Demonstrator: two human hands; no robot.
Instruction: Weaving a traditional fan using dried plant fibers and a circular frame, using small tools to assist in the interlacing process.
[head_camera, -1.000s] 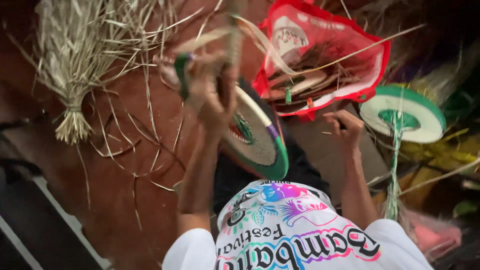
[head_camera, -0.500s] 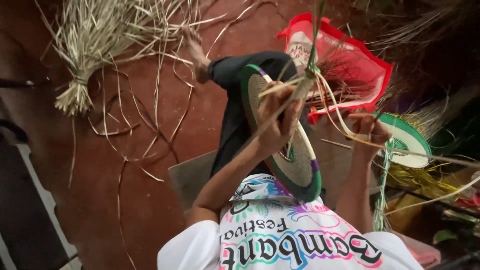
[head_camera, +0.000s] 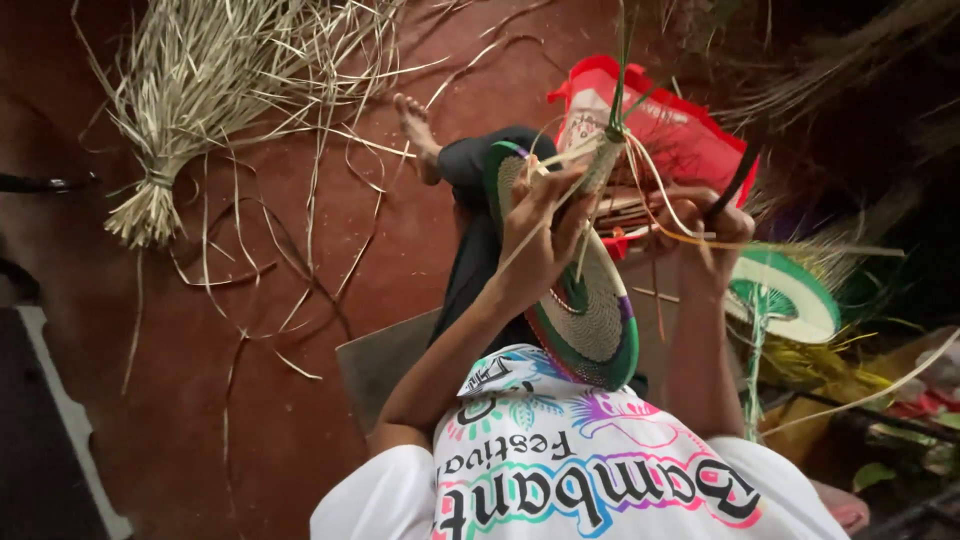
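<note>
My left hand (head_camera: 540, 235) is closed on the rim of a round coiled woven disc (head_camera: 590, 320), pale with green, red and purple bands, held upright over my lap. It also pinches the loose grass bundle (head_camera: 605, 160) at the disc's working end. My right hand (head_camera: 710, 235) is raised beside it, fingers closed on a pale grass strand (head_camera: 680, 235) that runs to the bundle, with a thin dark tool sticking up from the fist. My leg in dark trousers (head_camera: 470, 230) stretches away under the disc.
A tied sheaf of dry grass (head_camera: 190, 90) and loose strands lie on the red-brown floor at the left. A red bag (head_camera: 680, 130) of woven pieces sits beyond my hands. A second green-and-white woven disc (head_camera: 785, 295) lies at the right among coloured grass.
The disc and my left hand have come down from high on the left to the middle over my lap. My right hand rose and pulled a strand taut to the right.
</note>
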